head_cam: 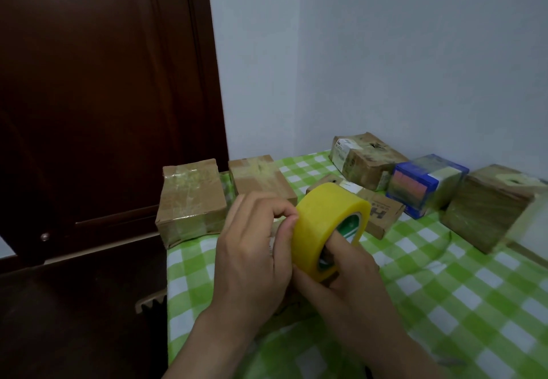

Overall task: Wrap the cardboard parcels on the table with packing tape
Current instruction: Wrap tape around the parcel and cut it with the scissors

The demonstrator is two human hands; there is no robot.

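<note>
Both hands on the tape roll [329,230]
The right hand [353,286] grips it through the core and the left hand [255,257] pinches its outer face. Behind it, cardboard parcels [192,201] stand on the table [444,289].

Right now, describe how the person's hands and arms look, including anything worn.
Both the left hand and right hand are bare: no gloves, rings or watch show. The forearms are bare too, with no sleeve in view.
</note>
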